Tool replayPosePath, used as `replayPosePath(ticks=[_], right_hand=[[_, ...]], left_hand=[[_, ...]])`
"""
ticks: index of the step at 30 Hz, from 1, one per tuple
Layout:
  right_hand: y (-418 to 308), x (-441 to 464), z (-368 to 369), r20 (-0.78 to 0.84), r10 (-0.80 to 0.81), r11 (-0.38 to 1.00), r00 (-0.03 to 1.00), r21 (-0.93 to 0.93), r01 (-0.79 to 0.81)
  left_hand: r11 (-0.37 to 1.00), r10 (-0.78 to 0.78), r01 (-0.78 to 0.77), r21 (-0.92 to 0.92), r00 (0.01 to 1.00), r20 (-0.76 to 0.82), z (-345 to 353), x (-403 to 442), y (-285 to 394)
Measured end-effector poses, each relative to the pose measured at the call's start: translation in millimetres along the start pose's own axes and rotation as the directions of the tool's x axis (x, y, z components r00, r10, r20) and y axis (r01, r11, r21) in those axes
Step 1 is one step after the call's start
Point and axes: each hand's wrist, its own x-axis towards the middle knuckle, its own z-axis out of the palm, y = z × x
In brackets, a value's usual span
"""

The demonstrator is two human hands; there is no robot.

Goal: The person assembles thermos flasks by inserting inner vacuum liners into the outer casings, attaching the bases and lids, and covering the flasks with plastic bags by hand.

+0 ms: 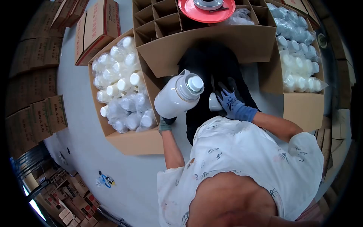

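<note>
A pale grey vacuum flask [171, 100] with a white stopper [195, 83] and a side handle tilts above my lap, its top towards me. My left hand [166, 122], in a dark and green-grey glove, holds it near the base; the flask hides most of those fingers. My right hand [231, 103], in a blue-grey glove, rests by my right thigh with its fingers closed around a white cup [214, 102]. The cup is apart from the flask.
A divided cardboard box [211, 45] stands in front, with a red tray [183, 12] carrying a tape roll [208, 3] on it. Boxes of plastic-wrapped, white-capped flasks stand left [136, 145] and right [303, 109]. Stacked cartons [34, 121] line the left side.
</note>
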Motion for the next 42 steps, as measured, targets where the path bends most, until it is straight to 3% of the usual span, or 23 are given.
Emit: replayPosePath(ticks=[4,7,9,13,14,15,16,19,20,21,23,25,28,29,30,32,33,34,35,36,39,41,42], right_hand=[[7.4,21.7,28.1,0.165,0.021,1.000,0.986,0.017,-0.024],[25.2,-11.3,-57.6,0.107,0.159,0.966,0.981,0.189,-0.178],[49.6,-21.8,-90.3,-0.515,0.021,0.955,0.857,0.265,0.136],[57.5,14.3,-109.3,-0.600,-0.176,0.830,0.780,0.335,0.445],[60.8,17.6,-110.5,-0.551,-0.039,0.773,0.833,0.512,0.375],[65.3,25.7,-104.8,-0.373,0.159,0.551,0.914,0.802,0.231],[74.0,25.5,-99.9,-0.026,0.165,-0.011,0.986,1.000,0.028],[97.6,22.0,-84.7,0.004,0.018,-0.203,1.000,0.979,0.000],[86.6,16.2,-89.0,-0.334,0.086,0.265,0.939,0.916,0.301],[75.1,10.0,-91.0,-0.641,0.000,0.669,0.767,0.571,0.476],[67.1,7.6,-76.1,-0.430,0.088,0.382,0.899,0.848,0.368],[62.1,1.3,-55.0,-0.360,0.076,0.294,0.930,0.899,0.324],[76.0,-0.6,-86.7,0.212,-0.119,0.612,0.970,0.785,-0.096],[106.0,8.2,-61.6,-0.119,-0.169,0.682,0.978,0.702,0.203],[119.0,15.2,-90.4,-0.066,0.027,0.881,0.997,0.474,0.007],[161.1,47.6,-130.1,-0.211,0.157,0.927,0.965,0.370,-0.070],[195.8,72.6,-118.8,-0.537,0.147,0.942,0.831,0.333,0.049],[202.6,89.1,-143.5,-0.452,0.340,0.868,0.824,0.489,-0.090],[251.0,133.8,-121.6,-0.771,0.119,0.979,0.625,0.195,0.055],[259.1,154.1,-140.7,-0.724,0.228,0.962,0.652,0.270,-0.037],[301.5,216.1,-147.4,-0.640,0.065,0.994,0.766,-0.028,-0.108],[307.6,226.5,-157.2,-0.455,0.168,0.973,0.875,0.222,-0.071],[310.3,231.5,-162.6,-0.353,0.216,0.936,0.910,0.341,-0.090]], left_hand=[[1.000,-0.002,0.002,-0.009,1.000,-0.003,4.3,-3.4,3.7],[0.999,-0.010,0.010,-0.035,1.000,0.015,-4.2,6.8,1.0],[0.998,-0.021,0.023,-0.066,0.999,0.035,-10.8,17.0,-2.7],[0.994,-0.022,0.030,-0.101,0.997,0.076,-16.7,37.0,-7.3],[0.994,-0.022,0.031,-0.108,0.996,0.081,-16.5,39.7,-7.3],[0.993,-0.025,0.034,-0.113,0.996,0.082,-16.8,40.8,-7.6],[0.991,-0.033,0.044,-0.123,0.995,0.090,-17.8,40.4,-8.5],[0.985,-0.056,0.076,-0.158,0.991,0.125,-22.7,39.9,-10.6],[0.976,-0.083,0.111,-0.188,0.985,0.151,-29.9,41.8,-11.5],[0.962,-0.106,0.152,-0.225,0.973,0.204,-40.1,49.1,-10.1],[0.900,-0.176,0.300,-0.317,0.914,0.364,-72.9,73.4,-2.4],[0.868,-0.180,0.379,-0.319,0.842,0.509,-118.4,116.9,30.0],[0.984,0.148,-0.180,0.005,0.820,0.552,-126.3,177.5,109.8],[0.873,0.296,-0.453,0.182,0.789,0.539,-110.3,193.2,138.6],[0.869,0.184,-0.420,0.262,0.766,0.616,-77.0,199.9,160.2],[0.844,0.091,-0.449,0.293,0.659,0.746,-13.7,203.7,174.6],[0.832,0.114,-0.500,0.239,0.577,0.809,7.4,204.4,169.5],[0.858,0.138,-0.472,0.202,0.590,0.795,17.3,205.9,163.7],[0.882,0.160,-0.442,0.163,0.606,0.779,20.9,207.7,159.9],[0.909,0.150,-0.393,0.139,0.620,0.770,10.0,208.9,164.4],[0.934,0.162,-0.340,0.107,0.673,0.722,-1.7,205.5,158.4],[0.944,0.126,-0.291,0.159,0.758,0.640,-13.2,205.5,161.7],[0.960,0.227,-0.272,0.061,0.891,0.394,-17.0,204.4,157.5]])
